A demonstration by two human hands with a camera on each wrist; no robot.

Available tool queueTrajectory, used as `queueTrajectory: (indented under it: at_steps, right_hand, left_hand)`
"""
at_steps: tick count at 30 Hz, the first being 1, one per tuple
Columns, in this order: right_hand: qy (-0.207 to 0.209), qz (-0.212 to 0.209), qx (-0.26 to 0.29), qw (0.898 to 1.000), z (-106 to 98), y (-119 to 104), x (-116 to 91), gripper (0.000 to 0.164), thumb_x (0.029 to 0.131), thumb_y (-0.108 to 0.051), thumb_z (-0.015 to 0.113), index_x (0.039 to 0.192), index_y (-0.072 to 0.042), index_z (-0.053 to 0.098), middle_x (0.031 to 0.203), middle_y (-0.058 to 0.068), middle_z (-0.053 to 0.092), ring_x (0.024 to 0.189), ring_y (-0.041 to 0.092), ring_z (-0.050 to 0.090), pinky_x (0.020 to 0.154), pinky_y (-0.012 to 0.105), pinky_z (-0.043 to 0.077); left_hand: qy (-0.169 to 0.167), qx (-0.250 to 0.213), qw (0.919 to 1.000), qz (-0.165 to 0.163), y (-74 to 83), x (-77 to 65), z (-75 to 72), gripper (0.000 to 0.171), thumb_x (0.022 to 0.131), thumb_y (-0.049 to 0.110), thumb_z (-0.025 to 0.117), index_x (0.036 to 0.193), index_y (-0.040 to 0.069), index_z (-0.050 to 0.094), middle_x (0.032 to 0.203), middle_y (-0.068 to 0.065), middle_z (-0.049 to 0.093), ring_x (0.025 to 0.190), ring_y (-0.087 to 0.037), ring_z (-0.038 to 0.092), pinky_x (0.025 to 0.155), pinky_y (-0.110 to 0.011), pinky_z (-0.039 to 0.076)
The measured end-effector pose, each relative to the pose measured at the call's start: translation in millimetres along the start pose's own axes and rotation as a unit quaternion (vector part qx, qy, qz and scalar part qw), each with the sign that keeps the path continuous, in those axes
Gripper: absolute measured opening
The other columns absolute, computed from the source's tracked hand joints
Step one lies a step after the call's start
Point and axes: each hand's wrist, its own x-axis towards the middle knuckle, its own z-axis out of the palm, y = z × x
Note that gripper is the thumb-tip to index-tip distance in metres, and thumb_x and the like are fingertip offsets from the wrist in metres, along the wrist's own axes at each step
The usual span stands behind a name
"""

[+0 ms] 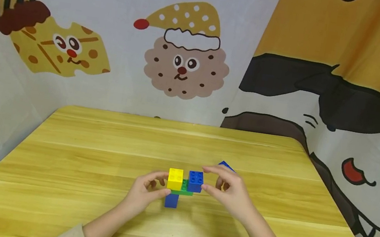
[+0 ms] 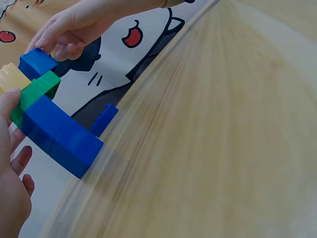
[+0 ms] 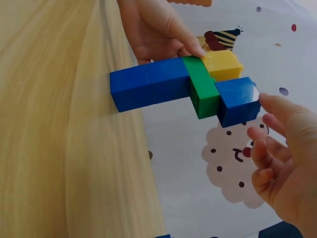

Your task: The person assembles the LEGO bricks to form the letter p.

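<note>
A small tower of toy building bricks stands upright on the table. Its column is two stacked blue bricks [image 3: 130,87], with a longer green brick [image 3: 202,94] lying across the top. A yellow brick [image 1: 175,179] sits on the green one's left end. My left hand [image 1: 141,191] pinches the yellow brick from the left, thumb low by the green brick. At the green brick's right end, a blue brick [image 1: 195,181] sits beside the yellow one with a gap between them. Thumb and index finger of my right hand [image 1: 232,191] pinch this blue brick at its right side.
Another blue brick [image 2: 104,120], studs showing, lies on the wooden table [image 1: 98,133] behind my right hand, which partly hides it in the head view. Cloth with cartoon figures [image 1: 186,68] hangs behind the table's far edge and along its sides.
</note>
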Motion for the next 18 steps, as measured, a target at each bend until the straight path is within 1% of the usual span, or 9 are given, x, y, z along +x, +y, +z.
queueTrajectory:
  at_steps: [4,6,8,14,18]
  right_hand:
    - [0.009,-0.016,-0.003,1.000,-6,-18,2,0.035,0.078,0.004,0.075,0.112,0.000,0.067,0.107,0.012,0.064,0.058,0.013,0.046,0.046,0.027,0.036]
    - [0.013,-0.017,-0.003,1.000,-9,-26,3,0.033,0.078,0.006,0.074,0.110,0.003,0.067,0.105,0.015,0.064,0.058,0.013,0.045,0.045,0.026,0.036]
    - [0.019,-0.012,-0.002,1.000,-10,-23,3,0.032,0.078,0.007,0.074,0.109,0.003,0.067,0.105,0.015,0.064,0.057,0.013,0.045,0.045,0.026,0.035]
    - [0.034,0.023,-0.005,0.999,-12,10,2,0.033,0.079,0.005,0.074,0.112,-0.001,0.068,0.107,0.011,0.065,0.059,0.014,0.046,0.048,0.026,0.036]
    - [0.045,0.034,-0.017,0.998,-16,29,2,0.032,0.082,-0.003,0.075,0.112,-0.008,0.069,0.107,0.007,0.066,0.060,0.013,0.047,0.049,0.026,0.038]
  left_hand:
    - [0.000,-0.002,1.0000,-0.002,0.2,-0.5,-0.3,0.034,0.081,0.012,0.077,0.114,0.011,0.068,0.096,-0.002,0.062,0.088,-0.031,0.048,0.073,-0.030,0.037]
    - [-0.001,-0.004,1.0000,0.001,-0.2,-0.4,-0.5,0.034,0.081,0.011,0.077,0.114,0.010,0.068,0.096,-0.003,0.062,0.087,-0.031,0.048,0.073,-0.030,0.037]
    - [-0.001,-0.005,1.0000,0.002,-0.6,-0.3,-0.6,0.034,0.081,0.011,0.077,0.114,0.010,0.068,0.096,-0.003,0.062,0.086,-0.030,0.048,0.073,-0.030,0.037]
    - [-0.004,-0.002,1.0000,0.001,-1.2,0.5,-0.9,0.035,0.080,0.011,0.077,0.114,0.012,0.068,0.097,-0.002,0.063,0.087,-0.028,0.049,0.074,-0.032,0.037]
    - [-0.005,-0.002,1.0000,-0.005,-0.9,0.3,-1.3,0.035,0.081,0.012,0.077,0.114,0.013,0.068,0.097,-0.001,0.063,0.088,-0.027,0.048,0.075,-0.033,0.037]
